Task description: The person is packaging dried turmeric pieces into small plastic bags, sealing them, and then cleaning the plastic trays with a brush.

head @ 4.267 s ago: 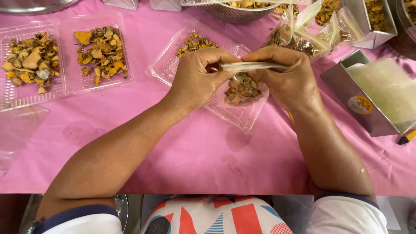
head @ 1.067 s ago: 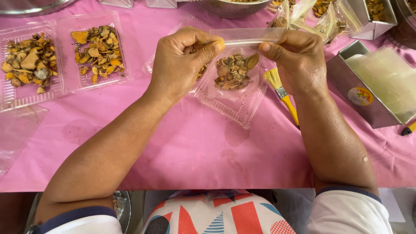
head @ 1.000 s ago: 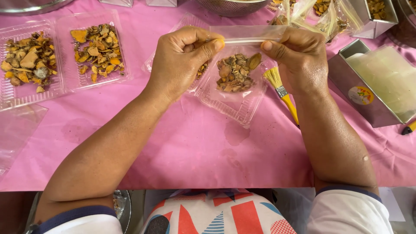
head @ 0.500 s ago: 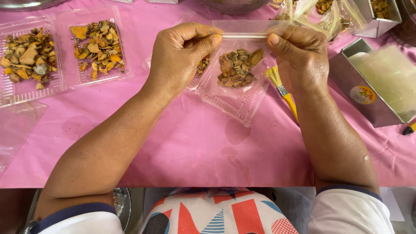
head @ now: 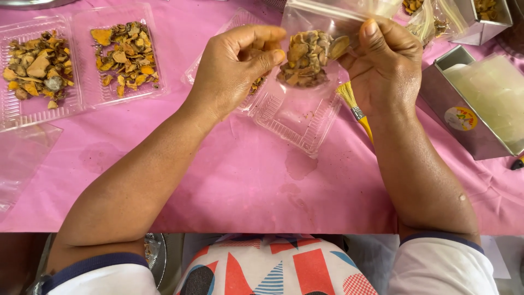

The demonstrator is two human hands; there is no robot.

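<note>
My left hand and my right hand hold a clear plastic bag between them, lifted above the pink table cover. Brown dried pieces sit bunched in the bag's bottom. Each hand pinches one side of the bag with thumb and fingers. Under the bag lies an open clear clamshell tray, its near half bare apart from crumbs, with a few orange pieces under my left hand.
Two clear trays of orange-brown dried pieces lie at the far left, an empty clear lid before them. A yellow brush lies by my right wrist. A metal box of clear bags stands at the right.
The bag was held low over the tray with the pieces at tray level; both hands have since raised it and the pieces now hang gathered in its bottom, clear of the tray.
</note>
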